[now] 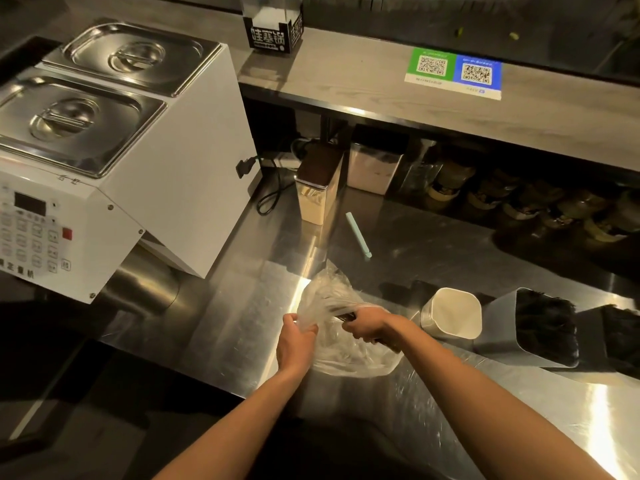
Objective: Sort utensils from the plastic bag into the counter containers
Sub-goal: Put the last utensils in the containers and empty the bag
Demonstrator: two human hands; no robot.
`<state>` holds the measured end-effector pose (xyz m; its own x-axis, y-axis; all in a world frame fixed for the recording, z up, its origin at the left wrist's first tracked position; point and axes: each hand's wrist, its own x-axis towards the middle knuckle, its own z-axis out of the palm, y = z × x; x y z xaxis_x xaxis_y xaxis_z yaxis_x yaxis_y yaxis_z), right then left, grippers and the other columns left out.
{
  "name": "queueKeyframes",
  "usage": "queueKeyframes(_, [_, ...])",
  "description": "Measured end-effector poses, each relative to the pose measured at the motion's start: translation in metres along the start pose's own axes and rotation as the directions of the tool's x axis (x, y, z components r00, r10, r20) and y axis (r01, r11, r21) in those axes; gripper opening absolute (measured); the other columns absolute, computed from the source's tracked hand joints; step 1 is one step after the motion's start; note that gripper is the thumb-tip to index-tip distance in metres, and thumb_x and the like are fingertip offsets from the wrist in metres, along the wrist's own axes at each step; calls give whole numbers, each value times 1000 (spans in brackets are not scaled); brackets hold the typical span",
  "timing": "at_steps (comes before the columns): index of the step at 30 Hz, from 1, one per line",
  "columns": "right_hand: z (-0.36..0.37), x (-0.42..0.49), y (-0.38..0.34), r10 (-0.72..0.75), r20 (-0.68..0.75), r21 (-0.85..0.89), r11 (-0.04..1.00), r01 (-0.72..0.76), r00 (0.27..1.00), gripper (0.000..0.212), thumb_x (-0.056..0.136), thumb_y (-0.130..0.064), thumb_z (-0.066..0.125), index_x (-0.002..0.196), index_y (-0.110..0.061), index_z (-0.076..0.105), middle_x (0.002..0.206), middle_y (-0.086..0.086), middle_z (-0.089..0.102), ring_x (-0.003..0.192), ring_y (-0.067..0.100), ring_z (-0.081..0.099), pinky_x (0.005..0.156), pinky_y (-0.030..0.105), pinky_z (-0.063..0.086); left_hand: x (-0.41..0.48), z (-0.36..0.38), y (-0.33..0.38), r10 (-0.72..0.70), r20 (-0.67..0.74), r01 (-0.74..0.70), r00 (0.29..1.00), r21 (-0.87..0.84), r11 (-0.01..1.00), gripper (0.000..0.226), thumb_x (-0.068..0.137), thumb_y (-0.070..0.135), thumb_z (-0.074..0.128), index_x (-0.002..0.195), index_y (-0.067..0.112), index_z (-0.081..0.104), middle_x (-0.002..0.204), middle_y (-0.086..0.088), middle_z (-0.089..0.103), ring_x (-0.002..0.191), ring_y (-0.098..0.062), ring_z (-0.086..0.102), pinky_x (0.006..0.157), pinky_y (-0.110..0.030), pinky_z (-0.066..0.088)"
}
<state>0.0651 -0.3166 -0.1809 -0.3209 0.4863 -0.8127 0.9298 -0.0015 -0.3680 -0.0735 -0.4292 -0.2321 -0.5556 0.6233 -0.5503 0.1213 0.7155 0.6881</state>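
Pinching the crumpled edge of the clear plastic bag point(341, 358) between thumb and curled fingers, the left hand point(298, 336) holds the bag's mouth up off the steel counter point(242, 323). Just right of that grip, the right hand point(367, 326) is curled round a bundle of dark utensils point(346, 316) at the bag's opening. Only their ends show past the fingers, and whether film lies between palm and bundle cannot be told. The bag's body lies on the counter beneath and between both hands. Near the right hand, on its right, stands a white container point(452, 315) with its open mouth showing. Beyond it is a grey container point(498, 330) packed with dark pieces, and a third container point(620, 337), also dark-filled, sits at the picture's edge. Farther back from the hands lies a pale green stick point(358, 233), and past it stands a tall canister point(317, 199) with a brown lid. Well to the left of the left hand sits a white machine point(180, 161) topped by two steel lids point(69, 116).
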Motion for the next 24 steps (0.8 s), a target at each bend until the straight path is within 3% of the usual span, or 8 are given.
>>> queueKeyframes(4, [-10, -5, -2, 30, 43, 45, 999, -32, 999, 27, 91, -15, 52, 111, -5, 67, 85, 10, 63, 64, 17, 52, 56, 28, 43, 3, -3, 7, 55, -11, -52, 998, 167, 984, 50, 92, 39, 68, 127, 17, 41, 118, -9, 67, 104, -32, 66, 87, -42, 53])
queueKeyframes(8, [-20, -19, -3, 46, 170, 168, 983, -75, 984, 25, 97, -14, 56, 117, 0, 63, 78, 4, 63, 55, 10, 51, 51, 23, 43, 6, -5, 13, 172, -18, -159, 985, 304, 939, 51, 91, 41, 67, 132, 20, 46, 128, -6, 56, 113, -27, 59, 95, -41, 50])
queueKeyframes(11, [-21, -22, 2, 57, 242, 276, 953, -125, 969, 21, 97, -15, 60, 115, -4, 62, 73, 1, 62, 53, 7, 51, 52, 20, 44, 7, -4, 21, 404, -59, -348, 913, 405, 846, 54, 88, 43, 69, 134, 20, 53, 139, -5, 44, 125, -22, 49, 104, -39, 42])
queueKeyframes(13, [-18, -22, 6, 72, 220, 265, 955, -131, 973, 23, 97, -16, 60, 117, -3, 61, 74, 1, 61, 54, 7, 51, 51, 20, 45, 7, -3, 30, 538, 19, -506, 843, 366, 781, 44, 90, 32, 68, 131, 21, 55, 137, 0, 50, 123, -17, 52, 105, -35, 43])
queueKeyframes(15, [-12, -21, 9, 74, 144, 222, 970, -105, 987, 27, 97, -17, 58, 120, -3, 60, 77, 3, 60, 56, 9, 51, 52, 22, 44, 4, -4, 41, 575, 80, -567, 814, 321, 759, 31, 96, 26, 62, 127, 23, 59, 131, 4, 58, 115, -12, 56, 98, -25, 41])
queueKeyframes(17, [-5, -20, 13, 26, 12, 139, 990, -27, 1000, 29, 95, -20, 55, 120, -5, 60, 85, 6, 63, 64, 14, 53, 57, 26, 45, 5, -4, 51, 532, 57, -526, 845, 270, 806, 20, 101, 23, 55, 120, 23, 62, 120, 7, 63, 103, -11, 59, 87, -22, 41])
queueKeyframes(21, [-3, -25, 19, -114, -283, -269, 963, 35, 952, 37, 96, -33, 52, 131, -20, 57, 128, 6, 64, 111, 26, 62, 92, 35, 50, 14, -3, 65, 476, -8, -457, 880, 265, 849, 14, 104, 23, 46, 108, 21, 59, 101, 8, 62, 91, -20, 61, 74, -30, 41])
queueKeyframes(24, [-11, -31, 20, -136, -230, -391, 920, 37, 964, 30, 98, -34, 51, 120, -16, 61, 122, 8, 66, 108, 28, 63, 89, 37, 50, 20, -3, 76, 446, 9, -429, 895, 292, 855, 20, 107, 25, 38, 109, 20, 57, 96, 4, 61, 89, -22, 59, 74, -33, 43])
